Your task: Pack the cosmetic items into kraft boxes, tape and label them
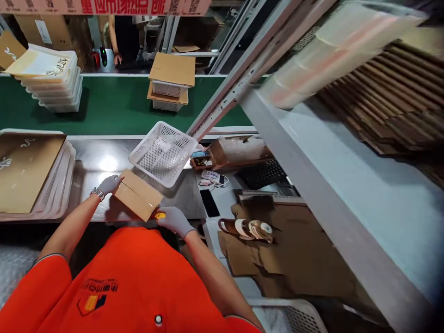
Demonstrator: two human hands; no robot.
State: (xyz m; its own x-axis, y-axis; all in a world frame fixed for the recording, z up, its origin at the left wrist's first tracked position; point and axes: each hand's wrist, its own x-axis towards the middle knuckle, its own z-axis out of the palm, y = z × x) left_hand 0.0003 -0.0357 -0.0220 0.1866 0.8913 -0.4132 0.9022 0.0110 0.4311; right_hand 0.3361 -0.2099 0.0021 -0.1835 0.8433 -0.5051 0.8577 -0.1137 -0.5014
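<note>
A small cardboard box [137, 194] with a seam along its top is tilted over the near edge of the steel worktop [90, 159]. My left hand [110, 184], in a pale glove with a metal watch at the wrist, grips the box's left end. At its near right corner is my right hand [175, 220], also gloved, closed round a small yellow tool [160, 215]; its working end is hidden against the box. Just beyond the box sits a white perforated basket [163, 150] with a paper label inside.
Stacked trays [58, 88] and lidded baskets [171, 74] stand on the green belt [114, 104]. More trays [64, 185] are at left. On the right are a phone [210, 203], keyboard [262, 174], tape rolls [246, 229] and a slanting shelf [333, 180]. A person's hand [118, 58] shows beyond the belt.
</note>
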